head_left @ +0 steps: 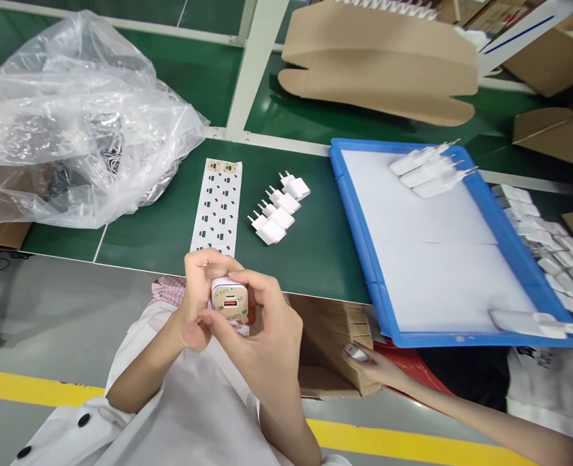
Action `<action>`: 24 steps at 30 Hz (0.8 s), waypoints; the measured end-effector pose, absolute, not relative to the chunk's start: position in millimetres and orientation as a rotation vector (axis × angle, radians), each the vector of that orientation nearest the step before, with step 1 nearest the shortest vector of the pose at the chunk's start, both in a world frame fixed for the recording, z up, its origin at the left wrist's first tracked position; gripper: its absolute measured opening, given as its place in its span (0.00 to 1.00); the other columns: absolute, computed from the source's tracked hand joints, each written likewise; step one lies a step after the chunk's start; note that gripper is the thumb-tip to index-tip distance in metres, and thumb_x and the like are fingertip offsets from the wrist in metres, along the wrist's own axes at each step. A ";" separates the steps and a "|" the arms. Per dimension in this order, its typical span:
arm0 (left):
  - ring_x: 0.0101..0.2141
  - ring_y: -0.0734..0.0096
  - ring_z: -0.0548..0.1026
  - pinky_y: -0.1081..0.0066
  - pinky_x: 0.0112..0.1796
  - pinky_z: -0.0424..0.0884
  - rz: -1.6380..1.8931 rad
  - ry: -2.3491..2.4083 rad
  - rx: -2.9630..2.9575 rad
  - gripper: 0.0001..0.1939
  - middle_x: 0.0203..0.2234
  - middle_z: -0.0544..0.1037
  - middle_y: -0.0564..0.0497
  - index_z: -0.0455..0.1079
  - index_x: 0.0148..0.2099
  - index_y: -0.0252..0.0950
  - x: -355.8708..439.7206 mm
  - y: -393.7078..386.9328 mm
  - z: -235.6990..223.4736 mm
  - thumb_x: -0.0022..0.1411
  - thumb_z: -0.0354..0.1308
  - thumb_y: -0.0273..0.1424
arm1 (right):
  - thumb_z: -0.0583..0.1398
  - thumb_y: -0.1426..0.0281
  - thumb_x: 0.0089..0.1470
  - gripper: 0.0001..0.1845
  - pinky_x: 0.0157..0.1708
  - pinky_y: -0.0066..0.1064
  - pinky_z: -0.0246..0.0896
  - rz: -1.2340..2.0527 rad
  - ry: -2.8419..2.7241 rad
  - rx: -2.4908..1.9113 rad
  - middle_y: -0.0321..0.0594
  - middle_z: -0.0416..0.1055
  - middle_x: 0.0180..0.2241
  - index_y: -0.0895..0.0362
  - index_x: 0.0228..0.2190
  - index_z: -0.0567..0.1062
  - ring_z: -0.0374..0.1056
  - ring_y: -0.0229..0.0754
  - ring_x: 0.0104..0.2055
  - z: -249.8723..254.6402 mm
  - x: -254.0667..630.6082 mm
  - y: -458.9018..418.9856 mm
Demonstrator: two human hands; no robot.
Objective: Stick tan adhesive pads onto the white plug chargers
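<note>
Both my hands hold one white charger plug (230,299) close to my chest, its port face turned up with a label stuck on it. My left hand (199,291) wraps round its left side. My right hand (267,330) grips it from the right, fingers pressed on the label. Just beyond lies a white sticker sheet (218,204) on the green table. Several white charger plugs (279,207) lie in a row to its right.
A blue tray (364,259) with a white liner holds three chargers (429,169) at its far end. More chargers (548,246) lie right of it. A co-worker's hand (368,362) reaches in at lower right. A clear plastic bag (72,123) sits at left, cardboard (378,65) behind.
</note>
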State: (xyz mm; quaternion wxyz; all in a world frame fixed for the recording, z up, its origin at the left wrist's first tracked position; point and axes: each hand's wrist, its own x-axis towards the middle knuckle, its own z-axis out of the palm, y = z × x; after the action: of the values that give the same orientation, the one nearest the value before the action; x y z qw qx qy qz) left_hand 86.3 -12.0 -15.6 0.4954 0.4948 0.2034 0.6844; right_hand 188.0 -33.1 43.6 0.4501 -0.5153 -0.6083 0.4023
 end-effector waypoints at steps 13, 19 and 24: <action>0.21 0.79 0.70 0.77 0.22 0.67 1.545 0.589 1.280 0.19 0.35 0.73 0.55 0.63 0.56 0.46 70.9 -15.0 -0.2 0.73 0.58 0.51 | 0.54 0.56 0.75 0.19 0.28 0.28 0.63 1.249 -1.417 -1.059 0.33 0.75 0.27 0.52 0.46 0.82 0.68 0.36 0.25 32.3 209.7 -31.1; 0.32 0.66 0.72 0.68 0.36 0.71 1.518 0.761 1.359 0.11 0.29 0.73 0.51 0.72 0.38 0.38 68.7 -14.0 4.2 0.68 0.65 0.39 | 0.63 0.40 0.61 0.34 0.29 0.27 0.57 1.655 -1.043 -1.037 0.31 0.66 0.20 0.56 0.23 0.71 0.60 0.35 0.24 2.5 221.9 -24.1; 0.34 0.62 0.75 0.56 0.53 0.75 1.421 0.879 1.341 0.16 0.28 0.73 0.51 0.71 0.34 0.40 71.3 -13.8 -8.0 0.74 0.57 0.42 | 0.61 0.27 0.48 0.43 0.26 0.31 0.64 1.852 -0.957 -0.920 0.33 0.70 0.24 0.54 0.38 0.77 0.66 0.38 0.23 -11.1 210.3 -29.0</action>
State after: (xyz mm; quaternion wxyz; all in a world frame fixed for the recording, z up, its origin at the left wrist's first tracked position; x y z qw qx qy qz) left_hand 71.3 -13.8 -8.0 0.4788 0.5494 0.3602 0.5823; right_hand 210.3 -29.0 -11.1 0.4180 -0.3668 -0.3816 0.7383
